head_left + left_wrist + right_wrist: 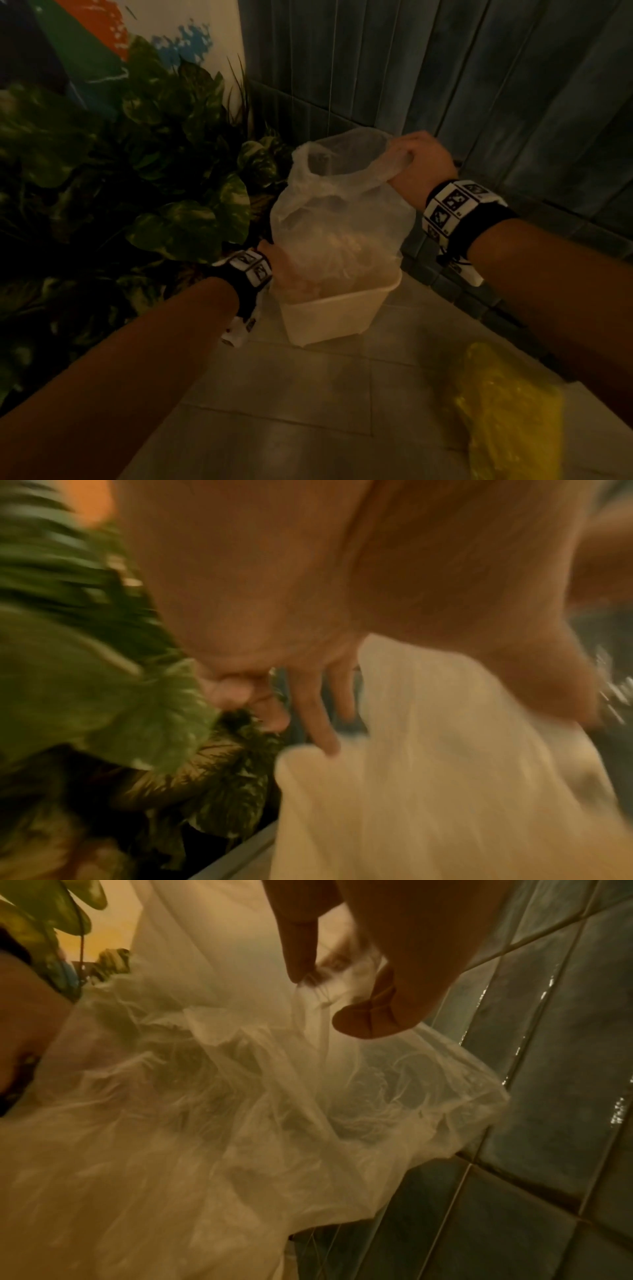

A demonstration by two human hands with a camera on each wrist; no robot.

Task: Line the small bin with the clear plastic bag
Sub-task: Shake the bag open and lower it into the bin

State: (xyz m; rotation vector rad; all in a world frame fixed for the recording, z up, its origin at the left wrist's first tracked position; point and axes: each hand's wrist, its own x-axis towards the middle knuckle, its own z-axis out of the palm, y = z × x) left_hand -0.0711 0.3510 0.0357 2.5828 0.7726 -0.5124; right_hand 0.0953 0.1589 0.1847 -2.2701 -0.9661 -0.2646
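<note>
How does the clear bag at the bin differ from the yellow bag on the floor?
The clear plastic bag is see-through, while the yellow bag is opaque. The clear one stands tall and open-mouthed in the small bin, held by the right hand and left hand; the yellow one lies crumpled on the floor, untouched. Both look like thin plastic.

A pale tiled floor (308, 394) carried everything. The small white bin (329, 311) stood on it directly below the left hand (284, 270), beside a leafy plant (154, 192) on that hand's outer side. A crumpled yellow bag (503, 411) lay on the tiles nearer the person, beneath the right forearm.
</note>
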